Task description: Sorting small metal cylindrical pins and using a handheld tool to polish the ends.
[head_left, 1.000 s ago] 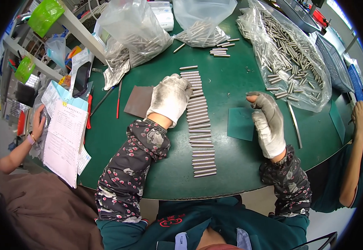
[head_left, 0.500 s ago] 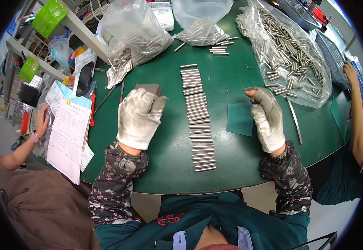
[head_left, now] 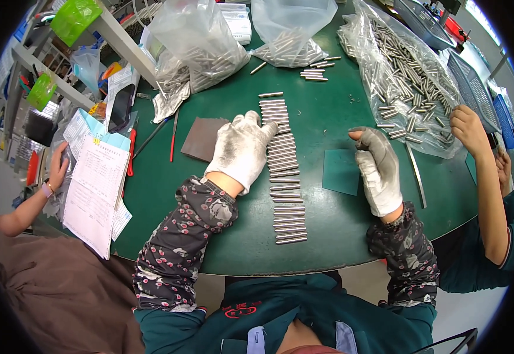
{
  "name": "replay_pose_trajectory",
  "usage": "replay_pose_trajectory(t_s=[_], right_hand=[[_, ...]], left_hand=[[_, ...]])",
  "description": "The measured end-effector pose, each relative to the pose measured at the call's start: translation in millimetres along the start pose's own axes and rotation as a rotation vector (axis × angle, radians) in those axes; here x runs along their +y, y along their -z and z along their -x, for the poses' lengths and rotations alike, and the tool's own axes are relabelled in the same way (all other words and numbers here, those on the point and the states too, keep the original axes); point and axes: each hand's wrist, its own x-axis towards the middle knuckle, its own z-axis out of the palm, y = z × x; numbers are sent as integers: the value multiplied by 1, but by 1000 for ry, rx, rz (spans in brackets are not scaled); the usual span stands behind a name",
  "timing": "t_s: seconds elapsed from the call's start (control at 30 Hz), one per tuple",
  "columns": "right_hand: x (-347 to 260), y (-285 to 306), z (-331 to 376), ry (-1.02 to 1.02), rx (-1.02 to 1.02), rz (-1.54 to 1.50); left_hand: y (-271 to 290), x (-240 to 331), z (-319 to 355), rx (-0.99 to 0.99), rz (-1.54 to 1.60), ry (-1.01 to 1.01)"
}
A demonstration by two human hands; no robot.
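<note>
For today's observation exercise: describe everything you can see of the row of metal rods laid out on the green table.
The row of metal rods is a column of short, silvery, cylindrical pins, seemingly steel, lying flat and parallel, side by side, each crosswise to the column. It runs down the middle of the green table toward the person. The gloved left hand rests flat beside it, its fingers touching the upper rods. The right hand is apart from it.

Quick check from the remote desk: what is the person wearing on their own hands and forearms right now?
Both hands wear white knit work gloves, soiled grey. The left hand glove is smudged across the back and fingers; the right hand glove is darker grey at the fingertips. Each forearm is covered by a dark sleeve cover printed with small pinkish flowers, gathered at the wrist, over a dark teal top.
</note>
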Motion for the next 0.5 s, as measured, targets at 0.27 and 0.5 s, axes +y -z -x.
replay_pose_trajectory(t_s=[0.27,0.5], right_hand=[[4,3,0,25,13,-18],[2,2,0,40,-1,-3]], left_hand=[[16,-9,17,29,-502,193],[20,0,16,86,-174,65]])
